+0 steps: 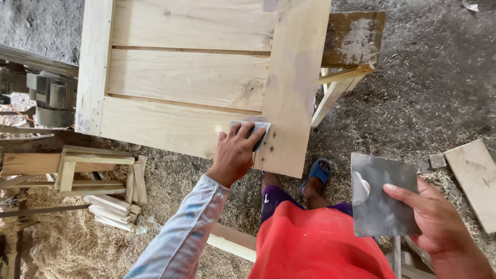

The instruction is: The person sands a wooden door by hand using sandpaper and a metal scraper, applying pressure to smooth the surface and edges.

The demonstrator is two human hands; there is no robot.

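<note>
A big wooden panel (191,77) made of pale boards fills the top of the view. It lies flat on a stand with thin wooden legs (336,90). The ground (439,77) under it is dark and covered in sawdust.

At the left, a small wooden frame (93,170) lies on the sawdust with a stack of short sticks (113,209) beside it. A grey motor (51,98) sits further up on the left. A flat board (475,178) lies on the ground at the right.

The right hand (439,222) grips a square grey metal plate (382,194) by its edge, thumb on top. A dab of white paste (360,188) sits on the plate. The plate is held off to the right, well apart from the panel.

The left hand (235,152) presses a small flat scraper (256,132) down on the panel near its lower right corner. The fingers are spread over the scraper.

A foot in a blue sandal (318,173) stands below the panel.
</note>
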